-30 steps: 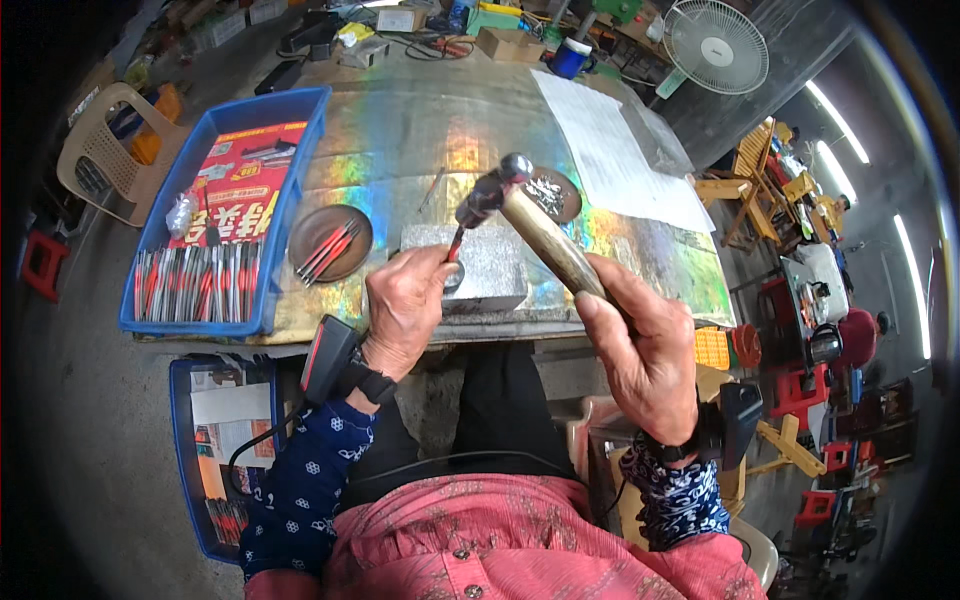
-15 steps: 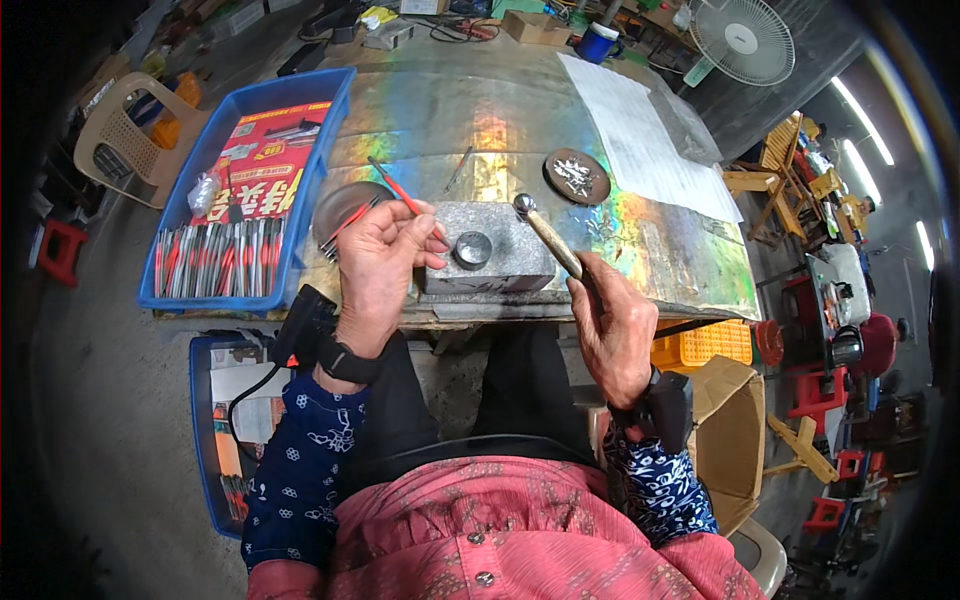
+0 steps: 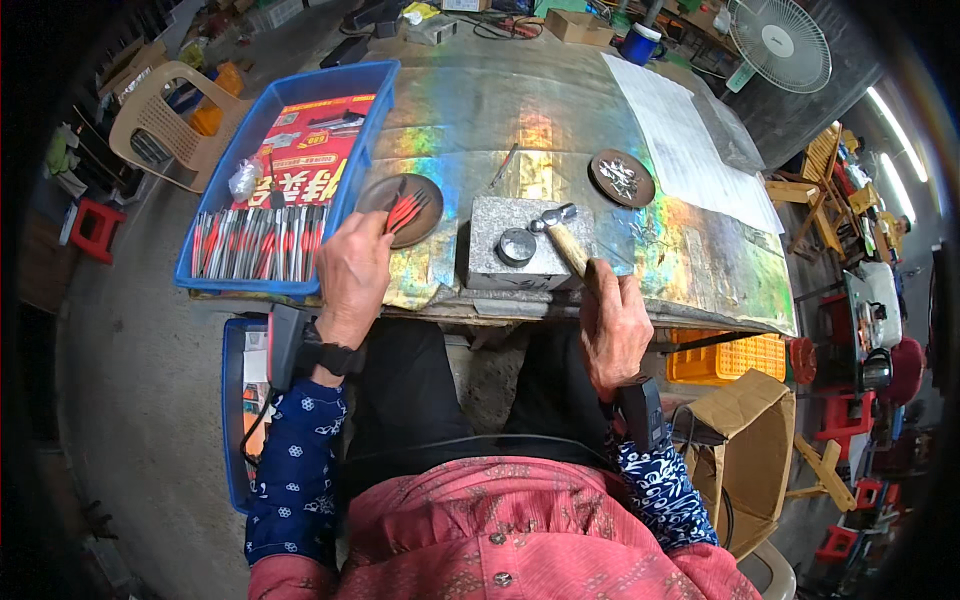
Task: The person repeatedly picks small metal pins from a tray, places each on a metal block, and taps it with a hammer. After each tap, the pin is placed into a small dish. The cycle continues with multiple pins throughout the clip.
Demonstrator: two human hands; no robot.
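My right hand (image 3: pixel 617 335) grips a hammer (image 3: pixel 568 247) by its wooden handle. The hammer's metal head rests on or just over a grey stone block (image 3: pixel 487 222), at the right of a small round dark metal piece (image 3: pixel 517 246). Over the near-left rim of a brown dish (image 3: pixel 425 226), my left hand (image 3: pixel 353 272) has its fingers drawn together. Slim red tools (image 3: pixel 406 211) lie in that dish against the fingertips; whether one is pinched is hidden.
At the left stands a blue tray (image 3: pixel 377 135) with a row of slim red and silver tools (image 3: pixel 262 245). Another brown dish (image 3: pixel 645 190) holds silvery bits. A thin metal rod (image 3: pixel 504 166) lies behind the block, white sheets (image 3: pixel 690 140) at the right. A fan (image 3: pixel 780 45) stands beyond.
My left hand has moved left from over the block to the dish, with the slim red tool it held. The hammer head has come down to the block. The view has shifted a little.
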